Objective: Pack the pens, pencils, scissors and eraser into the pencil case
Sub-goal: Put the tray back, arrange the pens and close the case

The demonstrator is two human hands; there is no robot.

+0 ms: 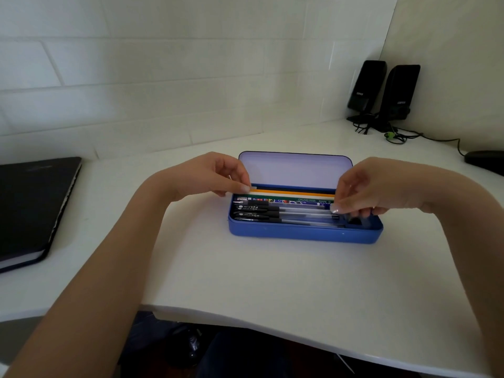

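A blue pencil case (302,233) lies open in the middle of the white desk, its lid (294,167) raised at the back. Inside lie several black-capped clear pens (286,214) at the front and patterned pencils (289,199) behind them. An orange and black striped pencil (294,192) spans the back of the case. My left hand (212,173) pinches its left end. My right hand (373,186) is at its right end, fingers curled down into the case's right side. Scissors and eraser are not visible.
A closed black notebook (32,208) lies at the left. Two black speakers (384,91) with cables stand in the back right corner. A dark object (485,159) sits at the right edge. The desk's front edge (245,312) curves near me.
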